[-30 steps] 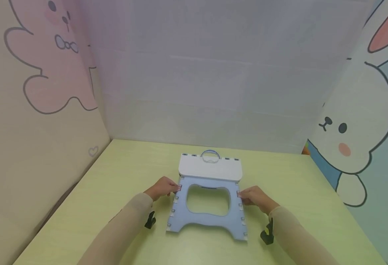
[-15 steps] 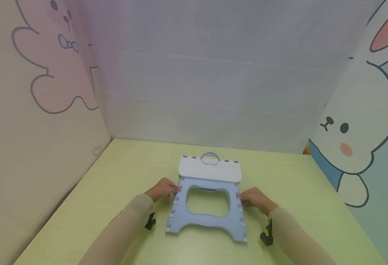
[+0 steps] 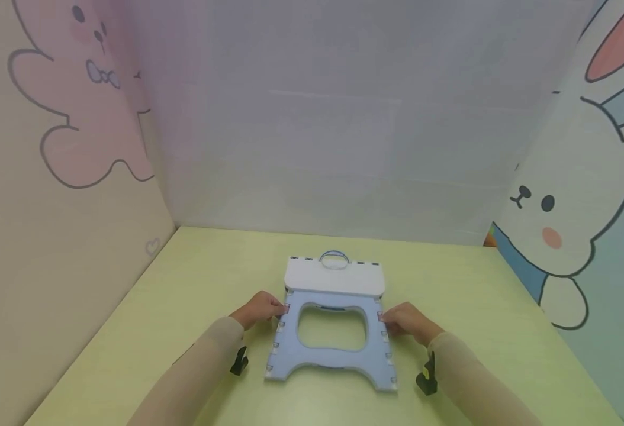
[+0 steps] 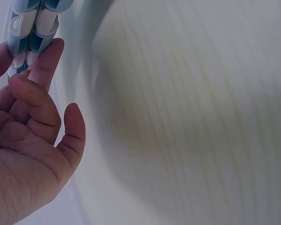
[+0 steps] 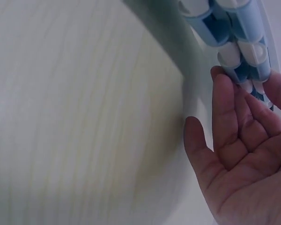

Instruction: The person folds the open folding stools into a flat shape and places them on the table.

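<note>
A folding step stool [image 3: 334,357] with light blue legs, a white top panel and a small carrying handle is folded flat in front of me. My left hand [image 3: 259,307] pinches its left edge between thumb and fingers. On the opposite edge, my right hand [image 3: 410,321] grips it the same way. In the left wrist view, the left hand [image 4: 33,126] has its thumb and fingertips on the blue and white hinge knuckles [image 4: 33,28]. The right wrist view shows the right hand [image 5: 248,145] likewise holding the hinged edge [image 5: 243,47].
The stool is over a pale yellow wood-grain table [image 3: 227,254]. A plain whitish sheet [image 3: 333,148] closes off the back. Side walls carry a pink cartoon animal [image 3: 93,118] at left and a white rabbit [image 3: 562,195] at right. Black straps [image 3: 427,376] hang at both wrists.
Both hands keep their hold on the stool's edges. Stool and hands sit slightly lower in the head view, and the wall drawings have shifted a little too.
</note>
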`<state>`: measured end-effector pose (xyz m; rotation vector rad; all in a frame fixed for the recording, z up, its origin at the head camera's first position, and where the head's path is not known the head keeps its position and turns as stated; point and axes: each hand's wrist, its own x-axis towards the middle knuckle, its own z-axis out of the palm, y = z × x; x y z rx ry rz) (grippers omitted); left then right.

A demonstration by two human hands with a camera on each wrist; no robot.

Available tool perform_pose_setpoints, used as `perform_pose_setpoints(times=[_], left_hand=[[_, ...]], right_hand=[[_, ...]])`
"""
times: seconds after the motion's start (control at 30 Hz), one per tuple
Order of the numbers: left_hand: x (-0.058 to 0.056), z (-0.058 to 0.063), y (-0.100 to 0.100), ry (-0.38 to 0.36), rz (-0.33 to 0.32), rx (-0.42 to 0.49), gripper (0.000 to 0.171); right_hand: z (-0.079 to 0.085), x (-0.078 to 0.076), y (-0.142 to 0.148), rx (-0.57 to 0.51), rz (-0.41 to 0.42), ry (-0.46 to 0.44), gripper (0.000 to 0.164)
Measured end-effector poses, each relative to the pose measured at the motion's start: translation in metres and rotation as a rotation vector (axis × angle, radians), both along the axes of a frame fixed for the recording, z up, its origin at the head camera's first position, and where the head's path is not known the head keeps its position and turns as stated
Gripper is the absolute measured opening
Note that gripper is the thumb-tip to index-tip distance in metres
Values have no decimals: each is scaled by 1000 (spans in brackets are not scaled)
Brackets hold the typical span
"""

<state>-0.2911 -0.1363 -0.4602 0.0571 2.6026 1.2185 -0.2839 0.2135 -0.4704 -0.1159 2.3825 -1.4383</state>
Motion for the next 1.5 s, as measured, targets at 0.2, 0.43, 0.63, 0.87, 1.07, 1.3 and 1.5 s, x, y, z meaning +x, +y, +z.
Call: perform_pose_setpoints(times=[0.2, 0.43, 0.63, 0.87, 1.07, 1.3, 1.5], left_hand=[[0, -3, -2, 0, -11, 12, 19], [-2, -12, -5, 4, -21, 29, 23], [-3, -16, -5, 20, -37, 22, 23], [-4, -16, -4, 15, -33, 11, 30], [-5, -19, -4, 6, -24, 12, 27], [-5, -23, -2, -7, -20, -8, 28], [-5, -25, -3, -5, -31, -8, 32]], right_hand=[[-1, -1, -2, 19, -6, -5, 23], [-5, -2, -5, 52, -20, -13, 22], [-7, -3, -6, 73, -38, -9, 22], [-9, -4, -6, 93, -37, -2, 22], [-11, -4, -6, 100, -44, -13, 22], [-15, -4, -7, 86, -47, -19, 22], [-19, -6, -7, 109, -66, -30, 20]])
